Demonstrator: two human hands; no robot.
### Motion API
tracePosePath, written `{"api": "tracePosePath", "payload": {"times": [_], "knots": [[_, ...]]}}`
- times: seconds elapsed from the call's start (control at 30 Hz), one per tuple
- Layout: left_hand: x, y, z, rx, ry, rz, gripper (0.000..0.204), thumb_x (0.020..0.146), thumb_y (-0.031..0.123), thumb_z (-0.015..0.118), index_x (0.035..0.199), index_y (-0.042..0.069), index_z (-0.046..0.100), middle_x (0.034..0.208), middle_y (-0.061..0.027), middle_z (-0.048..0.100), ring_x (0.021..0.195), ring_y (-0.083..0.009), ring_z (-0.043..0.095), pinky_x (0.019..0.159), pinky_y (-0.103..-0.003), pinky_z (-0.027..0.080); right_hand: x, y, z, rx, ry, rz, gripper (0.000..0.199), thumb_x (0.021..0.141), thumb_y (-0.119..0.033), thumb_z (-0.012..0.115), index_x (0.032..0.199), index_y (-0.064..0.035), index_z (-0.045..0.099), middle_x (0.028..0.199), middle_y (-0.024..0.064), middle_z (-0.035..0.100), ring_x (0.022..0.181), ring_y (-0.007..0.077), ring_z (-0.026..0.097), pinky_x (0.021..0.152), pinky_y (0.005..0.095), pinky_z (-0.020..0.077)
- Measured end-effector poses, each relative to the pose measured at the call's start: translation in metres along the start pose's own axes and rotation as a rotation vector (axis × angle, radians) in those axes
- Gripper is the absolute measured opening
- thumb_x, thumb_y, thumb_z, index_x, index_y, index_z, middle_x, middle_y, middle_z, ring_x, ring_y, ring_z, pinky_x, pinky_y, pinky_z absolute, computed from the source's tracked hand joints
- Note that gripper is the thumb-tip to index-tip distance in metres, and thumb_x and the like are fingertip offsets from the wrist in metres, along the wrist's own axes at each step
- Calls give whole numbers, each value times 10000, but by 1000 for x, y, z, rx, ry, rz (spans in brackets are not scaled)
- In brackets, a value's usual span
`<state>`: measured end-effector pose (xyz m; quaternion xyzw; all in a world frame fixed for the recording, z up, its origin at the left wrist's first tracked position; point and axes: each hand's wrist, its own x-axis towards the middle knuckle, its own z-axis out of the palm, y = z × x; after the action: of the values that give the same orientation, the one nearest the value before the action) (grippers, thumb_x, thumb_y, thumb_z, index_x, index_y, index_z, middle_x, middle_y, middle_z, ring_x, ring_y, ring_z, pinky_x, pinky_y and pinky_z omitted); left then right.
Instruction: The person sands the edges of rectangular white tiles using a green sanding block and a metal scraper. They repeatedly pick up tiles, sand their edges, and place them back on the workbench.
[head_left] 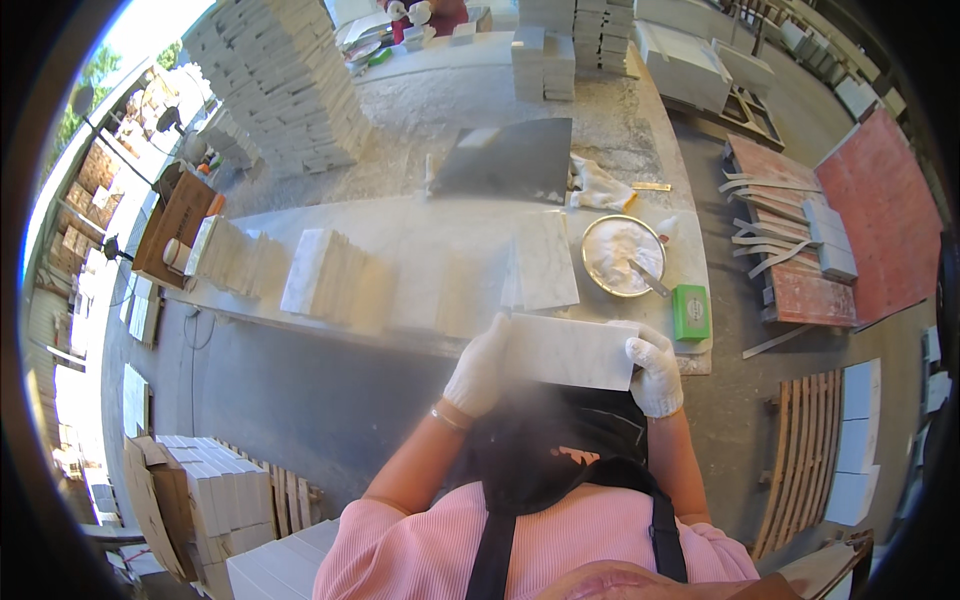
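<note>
A white marble tile (568, 354) with faint grey veining is held up between my two gloved hands, just off the near edge of the worktable (560, 222). My left hand (478, 368), in a white knit glove, grips its left end. Around the right end, the fingers of my right hand (654, 372) are wrapped. Just beyond the held piece, another marble tile (545, 262) lies on the table. A metal bowl of white powder or paste (618, 252) stands to the right, with a scraper-like tool (650, 278) in it. Beside the bowl sits a green box (690, 312).
Rows of tiles (318, 275) stand on the table's left, near a cardboard box (175, 235). Behind are a dark panel (510, 160), a white cloth (598, 185) and a tall tile stack (275, 80). A co-worker's gloved hands (410, 12) show at the far side. Wooden pallets (800, 455) stand right.
</note>
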<state>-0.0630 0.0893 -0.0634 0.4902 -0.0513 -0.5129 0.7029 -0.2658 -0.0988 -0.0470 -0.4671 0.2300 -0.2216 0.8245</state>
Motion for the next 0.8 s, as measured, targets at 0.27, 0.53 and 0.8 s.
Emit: {"api": "tracePosePath", "payload": {"times": [0.27,0.53,0.8], "knots": [[-4,-3,-7,733,-63,365,357,964,121,742,1272,4,604,1030,-145,723,885,-289,701,787,-384,570,-2,6,4,-103,73,-57,431,1019,-261,611,1256,94,667,1149,131,734,1062,189,693,967,323,534],[-3,0,-2,775,-91,451,545,803,75,843,1282,2,593,1005,-206,712,901,-406,682,778,-410,554,-6,5,3,-155,115,-40,358,1062,-212,576,1261,59,699,1174,82,722,1096,148,639,1004,306,475],[-9,15,16,505,58,173,526,1108,453,503,1067,-34,700,905,-30,659,829,-119,560,757,-308,492,-10,3,7,-146,113,-4,339,1055,-203,585,1250,45,709,1171,69,724,1088,144,637,1006,301,472]]}}
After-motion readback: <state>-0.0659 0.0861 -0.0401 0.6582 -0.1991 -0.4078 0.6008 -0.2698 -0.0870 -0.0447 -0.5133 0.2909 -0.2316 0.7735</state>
